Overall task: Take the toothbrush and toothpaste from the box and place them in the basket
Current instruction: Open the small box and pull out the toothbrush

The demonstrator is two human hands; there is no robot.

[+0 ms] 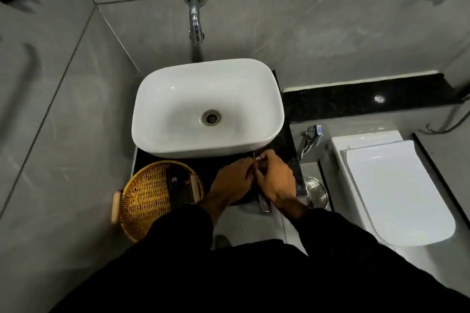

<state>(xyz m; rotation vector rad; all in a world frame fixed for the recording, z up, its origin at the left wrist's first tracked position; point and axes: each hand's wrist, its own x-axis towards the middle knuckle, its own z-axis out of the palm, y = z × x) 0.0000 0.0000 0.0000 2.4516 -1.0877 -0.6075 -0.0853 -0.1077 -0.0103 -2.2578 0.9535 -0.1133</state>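
A long, narrow dark box (264, 204) with a small white logo near its far end lies on the black counter in front of the sink. Both hands are on it: my left hand (232, 180) rests against its left side and my right hand (276, 180) covers its middle, fingers pinching at the far end. Its near end sticks out past the counter edge. A round woven basket (145, 198) with wooden handles sits at the counter's left. Inside it lies a dark flat packet (178, 187) bearing the same logo. Toothbrush and toothpaste are not visible.
A white basin (207, 107) with a wall tap (195, 25) stands right behind the hands. To the right are a closed white toilet (391, 185), a spray tap (311, 138) and a steel bin (316, 192). Grey tiled walls close in the left.
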